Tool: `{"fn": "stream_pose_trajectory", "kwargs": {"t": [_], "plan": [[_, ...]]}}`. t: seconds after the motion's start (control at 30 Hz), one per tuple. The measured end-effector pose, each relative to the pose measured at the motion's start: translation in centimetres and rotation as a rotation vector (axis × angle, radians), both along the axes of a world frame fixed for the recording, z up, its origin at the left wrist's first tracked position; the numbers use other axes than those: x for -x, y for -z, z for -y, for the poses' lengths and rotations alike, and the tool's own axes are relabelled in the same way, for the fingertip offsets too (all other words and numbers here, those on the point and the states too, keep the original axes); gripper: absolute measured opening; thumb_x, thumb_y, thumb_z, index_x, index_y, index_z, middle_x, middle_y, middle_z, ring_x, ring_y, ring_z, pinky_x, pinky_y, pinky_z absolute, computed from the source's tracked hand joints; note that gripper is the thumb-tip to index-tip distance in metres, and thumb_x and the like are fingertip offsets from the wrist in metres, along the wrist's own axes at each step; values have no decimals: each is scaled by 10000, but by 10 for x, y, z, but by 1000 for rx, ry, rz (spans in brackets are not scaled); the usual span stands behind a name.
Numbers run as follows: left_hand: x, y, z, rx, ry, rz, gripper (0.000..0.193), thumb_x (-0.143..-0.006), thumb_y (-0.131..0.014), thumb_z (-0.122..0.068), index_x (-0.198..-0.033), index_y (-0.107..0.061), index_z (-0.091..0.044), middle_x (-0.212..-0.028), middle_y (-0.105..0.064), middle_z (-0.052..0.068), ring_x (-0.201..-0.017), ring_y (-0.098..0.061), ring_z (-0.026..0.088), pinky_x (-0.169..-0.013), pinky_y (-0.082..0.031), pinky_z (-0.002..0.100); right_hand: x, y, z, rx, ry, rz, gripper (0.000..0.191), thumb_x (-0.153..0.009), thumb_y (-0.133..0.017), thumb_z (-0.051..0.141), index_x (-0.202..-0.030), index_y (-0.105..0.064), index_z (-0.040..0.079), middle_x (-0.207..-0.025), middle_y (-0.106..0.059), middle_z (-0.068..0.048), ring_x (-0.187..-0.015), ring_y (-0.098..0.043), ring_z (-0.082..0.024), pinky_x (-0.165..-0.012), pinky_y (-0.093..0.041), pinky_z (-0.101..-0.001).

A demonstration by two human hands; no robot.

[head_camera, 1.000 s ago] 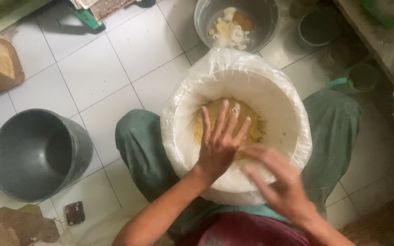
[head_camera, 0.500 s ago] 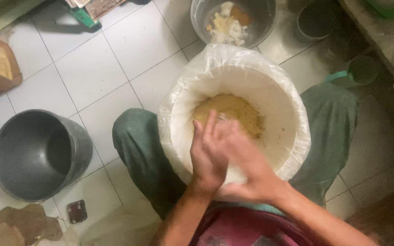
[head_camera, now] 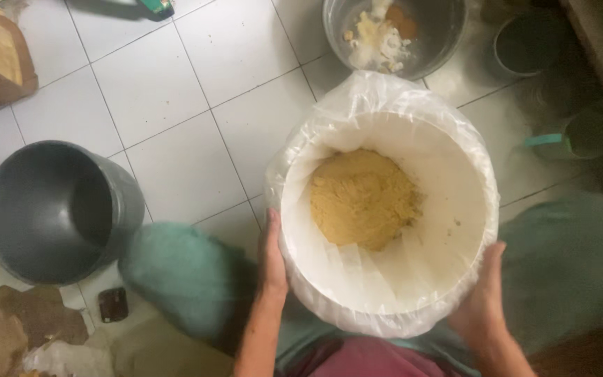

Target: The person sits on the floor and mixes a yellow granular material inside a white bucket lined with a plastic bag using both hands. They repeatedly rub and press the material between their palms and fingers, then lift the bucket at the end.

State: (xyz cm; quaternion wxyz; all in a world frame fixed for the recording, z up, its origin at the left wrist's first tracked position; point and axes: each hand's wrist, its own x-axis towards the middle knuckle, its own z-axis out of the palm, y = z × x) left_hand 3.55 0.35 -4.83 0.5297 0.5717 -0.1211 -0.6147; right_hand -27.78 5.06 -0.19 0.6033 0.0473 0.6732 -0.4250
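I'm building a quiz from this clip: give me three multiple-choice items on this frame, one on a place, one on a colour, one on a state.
1. Where does the left hand rest?
A. on the white bucket's outer side
B. in the grey bucket
C. on the floor

2. What colour is the mass inside the white bucket?
A. green
B. yellow-tan
C. black

3. How is the white bucket's plastic liner?
A. folded over the rim
B. lying on the tiles
C. knotted shut

Answers:
1 A, palm lies against its side.
2 B, a tan heap.
3 A, the film drapes over the rim.
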Motion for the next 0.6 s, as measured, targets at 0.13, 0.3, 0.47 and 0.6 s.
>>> {"fn": "stream_pose_trajectory", "kwargs": {"t": [0.13, 0.3, 0.47, 0.6], "plan": [[-3, -25, -12, 40, 121, 485, 545, -1058, -494, -344, -1460, -591, 10, -1424, -697, 256, -1294, -658, 319, -1088, -481, 371, -12, -19, -23, 151, -218, -372, 682, -1057, -427, 470, -1491, -487, -53, -1466, -563, -289, -1286, -545, -397, -1068, -421, -462], [1, -76, -2, 436, 261, 872, 557, -1033, -483, -110, -1570, -378, -9, -1641, -359, 241, -1501, -377, 365, -1177, -376, 420, -22, -38, -30, 790, -485, -1010, 506, -1148, -425, 264, -1528, -444, -69, -1651, -361, -290, -1584, -310, -364, -1288, -291, -432], [12, -79, -11, 558, 341, 945, 427, -1027, -570, -37, -1449, -508, -21, -1610, -409, 215, -1517, -385, 395, -1177, -427, 431, -57, -67, 9, 1026, -663, -1078, 581, -1005, -570, 190, -1522, -417, -26, -1591, -403, -289, -1518, -380, -387, -1300, -277, -443], [12, -96, -32, 816, 540, 1142, 428, -931, -703, -42, -1349, -615, -29, -1543, -572, 204, -1431, -516, 387, -1189, -431, 458, -34, -84, 48, 1072, -565, -1579, 782, -995, -662, 195, -1624, -264, -45, -1667, -217, -359, -1580, -193, -452, -1350, -159, -484]]}}
